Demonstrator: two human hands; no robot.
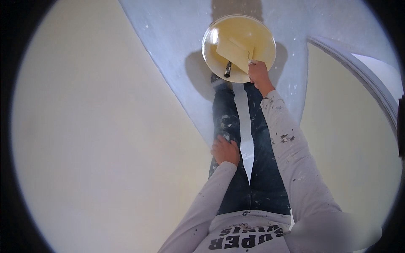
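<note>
A round, pale bucket (270, 63) stands before my feet, coated inside with cream paint. A flat cream-coated board or grid (232, 54) leans in it at a slant. My right hand (258, 76) is at the bucket's near right rim, closed on what looks like a paint roller (249, 55); a thin bent wire shows above my fingers, and its handle is hidden in my hand. A separate dark, paint-spotted handle (228, 69) pokes up toward the near rim. My left hand (225, 150) lies on my left leg near the knee, fingers spread, holding nothing.
Blue-grey sheeting (168, 55) covers the floor under the bucket. A broad cream surface (97, 126) fills the left side. On the right are another cream surface (337, 101) and a curved grey-white edge (367, 71). A dark object (401, 126) shows at the far right rim.
</note>
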